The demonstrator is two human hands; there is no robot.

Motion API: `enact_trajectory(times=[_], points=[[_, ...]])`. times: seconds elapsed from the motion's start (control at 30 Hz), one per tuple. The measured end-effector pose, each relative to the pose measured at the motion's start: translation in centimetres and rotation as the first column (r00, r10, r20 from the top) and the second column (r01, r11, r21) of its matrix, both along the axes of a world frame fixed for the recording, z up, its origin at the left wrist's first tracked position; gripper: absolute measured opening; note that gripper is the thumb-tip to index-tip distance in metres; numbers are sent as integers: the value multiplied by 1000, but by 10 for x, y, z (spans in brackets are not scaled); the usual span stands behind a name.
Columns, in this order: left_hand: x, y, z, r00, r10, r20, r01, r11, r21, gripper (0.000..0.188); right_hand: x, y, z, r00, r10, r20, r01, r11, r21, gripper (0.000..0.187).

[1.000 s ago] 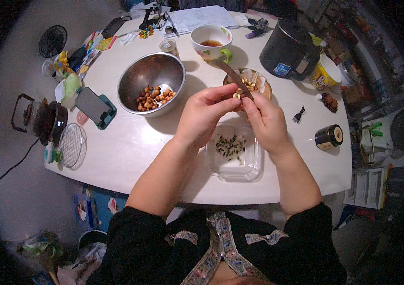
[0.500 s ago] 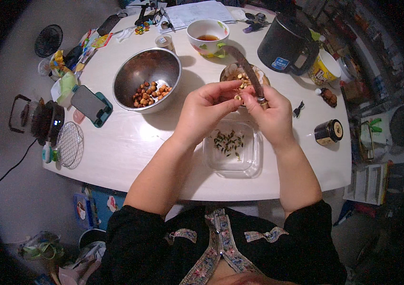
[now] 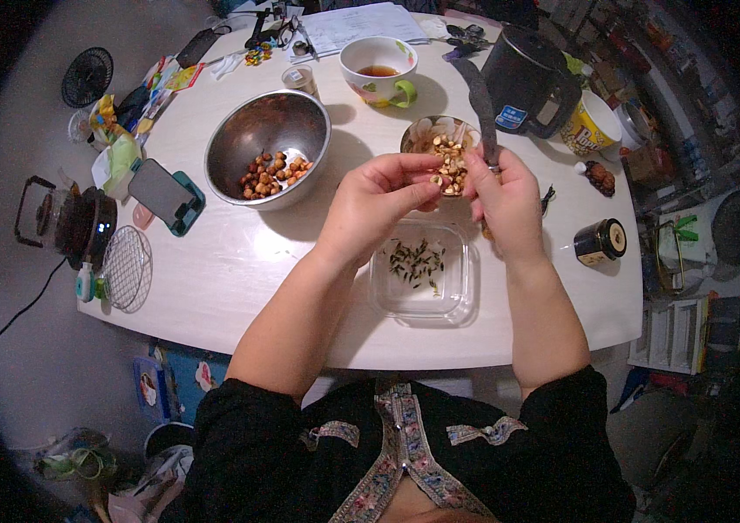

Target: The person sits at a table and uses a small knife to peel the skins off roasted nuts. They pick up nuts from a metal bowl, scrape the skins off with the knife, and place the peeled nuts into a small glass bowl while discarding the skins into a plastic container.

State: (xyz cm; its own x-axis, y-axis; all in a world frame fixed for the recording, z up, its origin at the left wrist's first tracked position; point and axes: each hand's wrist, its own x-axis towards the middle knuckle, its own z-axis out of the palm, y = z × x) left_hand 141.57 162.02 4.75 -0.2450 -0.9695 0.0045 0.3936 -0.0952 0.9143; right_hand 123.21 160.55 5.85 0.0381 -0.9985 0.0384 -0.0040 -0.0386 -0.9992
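My left hand is closed, with a pale lotus seed pinched between thumb and fingertips. My right hand grips a small knife, its dark blade pointing up and away and its handle mostly hidden in the palm. Just beyond the fingers stands a patterned bowl of split pale seeds. Below my hands, a square clear glass container holds many small green sprouts. To the left, a steel bowl contains brown unsplit seeds.
Beyond the hands stand a cup of brown liquid and a large black jug. A dark jar and a yellow tub are at the right. On the left lie a phone on a stand and a wire rack.
My right hand has moved slightly right, away from the left fingertips, and the knife blade has swung to the right. More of the patterned bowl shows. My left hand stays nearly in place.
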Motion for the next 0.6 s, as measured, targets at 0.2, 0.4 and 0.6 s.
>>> enact_trajectory(times=[0.2,0.4,0.6], points=[[2,-1,-3,999,29,24,-29,1000,6,26,1,-1,-3,994,-26,-105,4,978,-207,18],[-1,-1,-1,998,46,-46,-48,998,-44,19,7,6,-5,979,188,77,-173,971,-164,15],[-4,3,-2,989,121,88,-107,983,-151,19,8,12,3,985,170,-17,-171,979,-109,11]])
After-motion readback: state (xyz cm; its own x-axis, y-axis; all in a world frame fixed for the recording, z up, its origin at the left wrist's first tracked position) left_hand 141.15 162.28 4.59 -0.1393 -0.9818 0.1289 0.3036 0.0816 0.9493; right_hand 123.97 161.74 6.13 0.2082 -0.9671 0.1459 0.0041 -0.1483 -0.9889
